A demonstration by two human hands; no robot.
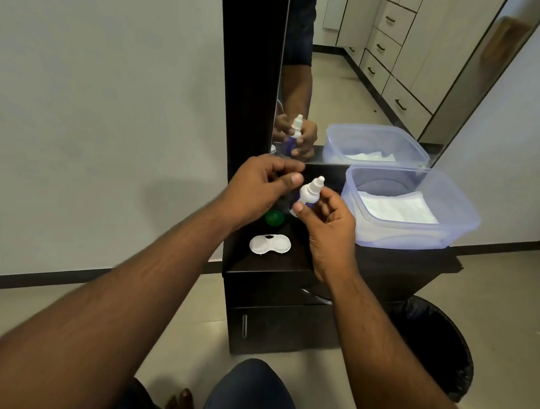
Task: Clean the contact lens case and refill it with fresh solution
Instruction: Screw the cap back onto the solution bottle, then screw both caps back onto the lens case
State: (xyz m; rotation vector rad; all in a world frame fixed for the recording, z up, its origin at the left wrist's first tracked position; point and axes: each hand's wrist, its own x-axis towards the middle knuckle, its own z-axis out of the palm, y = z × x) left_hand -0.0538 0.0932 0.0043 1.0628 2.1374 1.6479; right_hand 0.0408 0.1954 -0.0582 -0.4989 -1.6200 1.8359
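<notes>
Solution bottle held above the open lens case

The lens case (270, 244) is seen lying open on the dark cabinet top (290, 262), its long axis running left to right, below and nearer than both hands; the solution bottle (309, 192) is gripped by the right hand (327, 226), nozzle tilted up and away; the left hand (260, 188) is curled with thumb and fingers pinched together, what is pinched cannot be told; a green cap (274, 218) lies just behind the case.

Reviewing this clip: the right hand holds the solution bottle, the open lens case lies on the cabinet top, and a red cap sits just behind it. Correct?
Not quite. In the head view the cap behind the lens case is green, not red. The rest holds: the right hand holds the solution bottle, and the open case lies on the cabinet top.
</notes>
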